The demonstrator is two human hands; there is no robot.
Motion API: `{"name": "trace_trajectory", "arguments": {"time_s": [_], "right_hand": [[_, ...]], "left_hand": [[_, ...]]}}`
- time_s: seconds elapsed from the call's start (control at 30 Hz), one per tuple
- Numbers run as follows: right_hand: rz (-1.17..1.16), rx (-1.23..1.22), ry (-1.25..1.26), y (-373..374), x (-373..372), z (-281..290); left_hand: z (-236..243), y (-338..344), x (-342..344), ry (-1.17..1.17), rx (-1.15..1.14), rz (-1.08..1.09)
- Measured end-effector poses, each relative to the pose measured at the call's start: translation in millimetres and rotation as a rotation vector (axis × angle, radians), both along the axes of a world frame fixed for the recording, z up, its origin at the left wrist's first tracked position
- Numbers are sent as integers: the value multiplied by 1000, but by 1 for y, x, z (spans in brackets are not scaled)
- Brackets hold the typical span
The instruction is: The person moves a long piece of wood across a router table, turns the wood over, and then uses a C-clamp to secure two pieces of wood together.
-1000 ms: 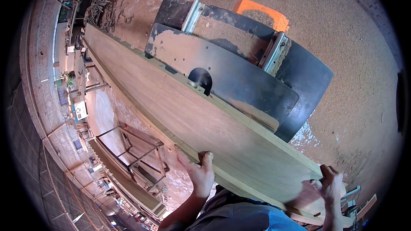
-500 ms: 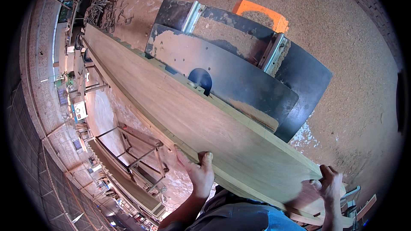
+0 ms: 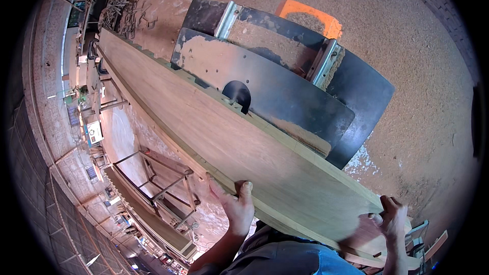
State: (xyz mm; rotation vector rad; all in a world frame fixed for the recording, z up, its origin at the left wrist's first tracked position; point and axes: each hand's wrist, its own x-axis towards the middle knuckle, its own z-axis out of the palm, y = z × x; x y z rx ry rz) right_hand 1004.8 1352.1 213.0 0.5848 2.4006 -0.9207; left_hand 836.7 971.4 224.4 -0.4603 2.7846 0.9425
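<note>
A long, wide wooden panel (image 3: 224, 137) lies slantwise across the view, from the far left down to the near right. Notches run along the left part of its far edge. That edge rests over the dark metal machine table (image 3: 300, 109), at a round opening (image 3: 236, 91) where a cutter seems to sit, partly hidden. My left hand (image 3: 238, 211) is wrapped round the panel's near edge, thumb on top and fingers partly hidden. At the right end, my right hand (image 3: 392, 218) grips the panel's far edge, fingers over the side and thumb on the face.
Metal rails (image 3: 326, 63) cross the sawdust-covered machine, and an orange hood (image 3: 310, 15) stands behind it. Sawdust covers the floor (image 3: 407, 86) at right. On the left are a metal frame stand (image 3: 158, 178), another notched panel (image 3: 147, 211) and a pile of scraps (image 3: 117, 12).
</note>
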Motion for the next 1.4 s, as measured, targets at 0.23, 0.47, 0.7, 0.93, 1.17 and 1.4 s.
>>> {"name": "trace_trajectory", "arguments": {"time_s": [0.23,0.47,0.7,0.93,1.17,1.4], "right_hand": [[2,10,8,-1,-2,1],[-20,12,36,-4,-1,0],[-3,62,69,-6,0,0],[30,99,63,-5,10,-7],[48,90,52,-10,8,-6],[20,-21,-16,-11,4,-9]], "left_hand": [[4,15,-5,56,232,149],[11,23,-9,55,247,144],[5,11,-5,45,27,45],[4,8,-6,66,-17,34],[10,14,-8,68,8,56],[-1,-2,-1,47,-22,38]]}}
